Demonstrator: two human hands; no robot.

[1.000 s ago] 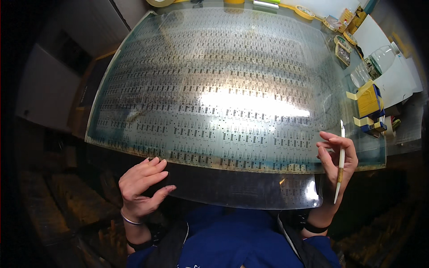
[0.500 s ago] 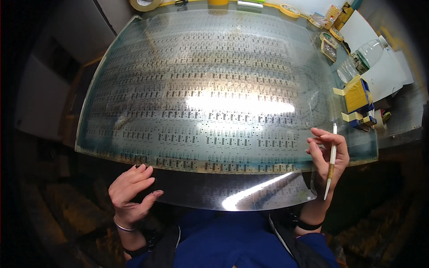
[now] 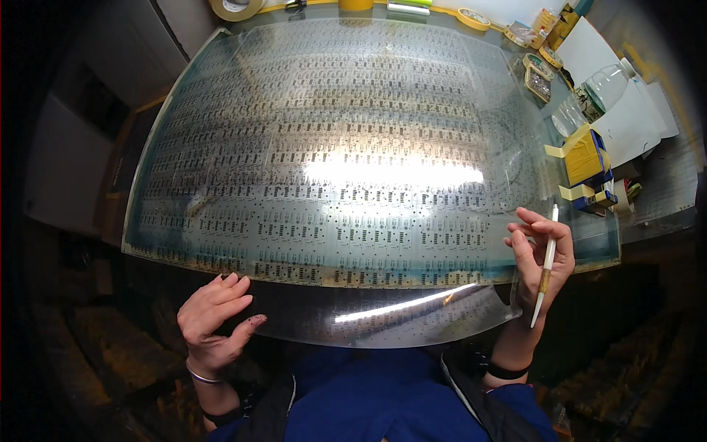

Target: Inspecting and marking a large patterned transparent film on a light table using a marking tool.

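A large clear film (image 3: 375, 215) printed with rows of small black circuit patterns lies over a glass-topped table. Its near end (image 3: 412, 324) hangs past the front edge, curving down in front of my body. My left hand (image 3: 213, 320) is at the film's near left, fingertips against the table edge and thumb apart; it holds nothing and its thumb tip is smudged dark. At the near right, my right hand (image 3: 546, 254) has a slim white pen-like tool (image 3: 549, 258) with a brown band between its fingers, roughly upright. Its fingertips are over the film's right margin.
Along the right side are a tape dispenser (image 3: 587, 158) with yellow tape, a clear plastic bottle (image 3: 607, 92) lying tilted, and white sheets (image 3: 637, 125). Tape rolls (image 3: 473, 20) line the far edge, with another roll (image 3: 237, 7) at the far left. A lamp glare crosses the film.
The glare on the film's hanging end has narrowed and shifted, so that end has bent slightly. Both hands have hardly moved; the pen-like tool stays in the right one.
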